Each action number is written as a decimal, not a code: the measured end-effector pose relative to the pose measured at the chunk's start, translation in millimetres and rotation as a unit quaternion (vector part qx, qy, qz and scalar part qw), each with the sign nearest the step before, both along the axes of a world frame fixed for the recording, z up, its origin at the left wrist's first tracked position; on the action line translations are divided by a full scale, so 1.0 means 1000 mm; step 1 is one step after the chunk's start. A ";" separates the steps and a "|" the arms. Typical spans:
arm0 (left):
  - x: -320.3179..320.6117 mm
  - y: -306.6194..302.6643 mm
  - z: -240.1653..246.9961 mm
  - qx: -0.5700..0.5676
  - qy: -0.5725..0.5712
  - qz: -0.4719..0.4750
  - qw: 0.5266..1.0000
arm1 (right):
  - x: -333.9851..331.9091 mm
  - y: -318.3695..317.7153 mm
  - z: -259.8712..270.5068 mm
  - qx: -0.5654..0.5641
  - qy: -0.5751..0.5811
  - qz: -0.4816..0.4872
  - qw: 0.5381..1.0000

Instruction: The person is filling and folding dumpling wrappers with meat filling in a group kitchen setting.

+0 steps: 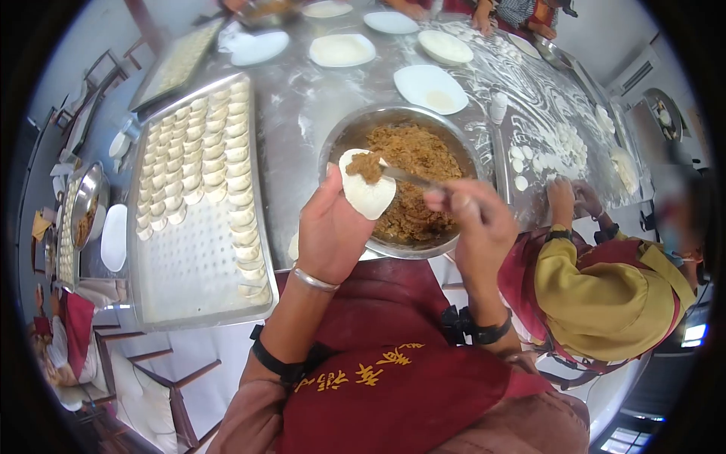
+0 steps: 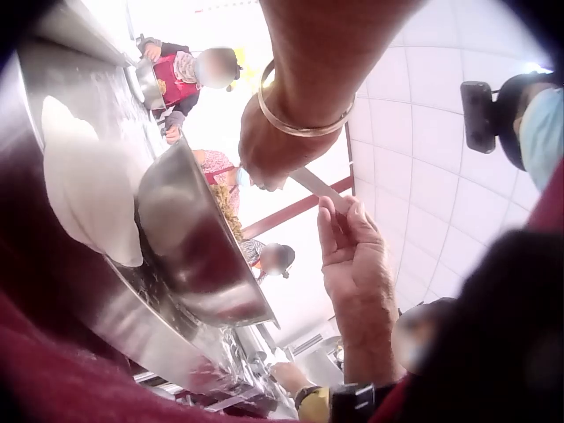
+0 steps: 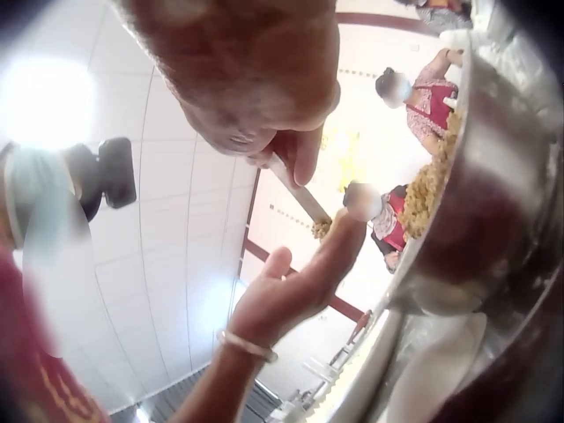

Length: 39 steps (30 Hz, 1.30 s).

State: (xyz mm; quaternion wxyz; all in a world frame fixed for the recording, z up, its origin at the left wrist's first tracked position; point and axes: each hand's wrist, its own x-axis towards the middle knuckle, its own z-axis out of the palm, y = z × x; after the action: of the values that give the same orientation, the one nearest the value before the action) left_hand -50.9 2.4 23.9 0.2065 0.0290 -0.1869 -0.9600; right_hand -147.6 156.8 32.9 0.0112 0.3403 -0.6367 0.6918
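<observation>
In the head view my left hand (image 1: 336, 227) cradles a round dumpling wrapper (image 1: 370, 199), with the thumb along its left edge. A lump of brown filling (image 1: 366, 166) sits on the upper part of the wrapper. My right hand (image 1: 476, 219) grips a flat metal filling spatula (image 1: 412, 178), its tip against that lump. Below both hands stands a steel bowl (image 1: 333, 129) of brown minced filling (image 1: 416, 151). From the right wrist, the spatula (image 3: 304, 201) reaches towards my left hand (image 3: 295, 291) with a bit of filling at its end; the wrapper is hidden there.
Left of the bowl lies a perforated metal tray (image 1: 189, 265) with rows of folded dumplings (image 1: 215, 147). White plates (image 1: 431, 89) stand along the far side. Right are a floury work surface (image 1: 529, 106) with small dough rounds (image 1: 520, 183) and a person in a yellow top (image 1: 605, 303).
</observation>
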 end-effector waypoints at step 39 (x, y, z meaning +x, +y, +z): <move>0.046 -0.003 -0.028 0.025 -0.089 0.029 0.995 | 0.041 0.005 -0.013 -0.010 -0.034 0.061 0.997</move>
State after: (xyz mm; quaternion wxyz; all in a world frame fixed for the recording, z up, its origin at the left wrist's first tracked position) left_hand -5.0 -0.8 -4.0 0.2161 0.1252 -0.1799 -0.9515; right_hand -106.3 161.5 20.2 -0.0495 0.3552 -0.6079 0.7084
